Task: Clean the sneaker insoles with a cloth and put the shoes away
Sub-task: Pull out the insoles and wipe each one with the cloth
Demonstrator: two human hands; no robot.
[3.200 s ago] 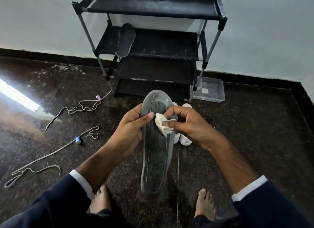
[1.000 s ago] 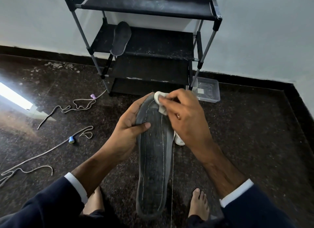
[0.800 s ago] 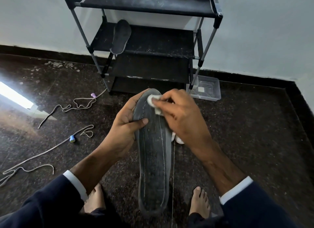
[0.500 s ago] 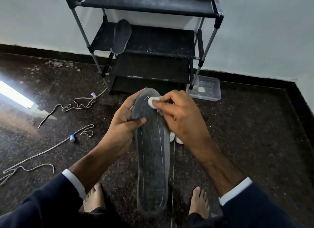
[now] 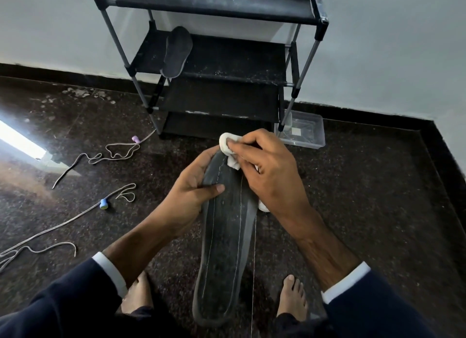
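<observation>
A dark grey insole (image 5: 227, 242) with pale stitch lines hangs lengthwise in front of me, toe end up. My left hand (image 5: 189, 194) grips its upper left edge, thumb across the face. My right hand (image 5: 267, 174) pinches a small white cloth (image 5: 228, 148) against the insole's top tip. A second grey insole (image 5: 176, 51) lies on the rack's second shelf. A white sneaker (image 5: 263, 206) on the floor shows only as a sliver behind my right wrist.
A black shoe rack (image 5: 216, 60) with several shelves stands against the wall ahead. A clear plastic box (image 5: 302, 133) sits at its right foot. Loose laces (image 5: 113, 153) trail over the dark floor at left. My bare feet (image 5: 292, 302) are below.
My right hand has slid the cloth from the middle of the insole up to its top tip. The insole has tilted a little; my left hand keeps its hold.
</observation>
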